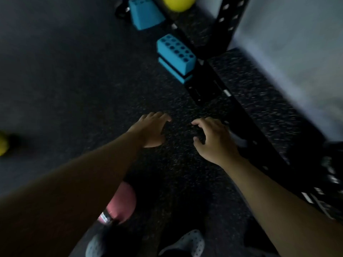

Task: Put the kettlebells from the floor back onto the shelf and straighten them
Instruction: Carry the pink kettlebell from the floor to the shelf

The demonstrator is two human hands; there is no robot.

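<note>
My left hand [152, 129] and my right hand [213, 140] reach forward side by side over the dark speckled floor, fingers apart and curled, holding nothing. A pink kettlebell [122, 203] sits on the floor near my feet, partly hidden under my left forearm. A yellow kettlebell [2, 144] shows at the left edge of the frame, cut off. The low shelf [259, 93] of the black rack runs diagonally on the right, its speckled surface just beyond my right hand. The picture is dark and blurred by motion.
Two blue perforated blocks [175, 57] [144, 13] stand on the floor along the rack's front rail. A yellow ball [178, 2] rests at the top by the black upright [230, 19]. My grey shoes [187, 242] are at the bottom. A pale wall lies behind the rack.
</note>
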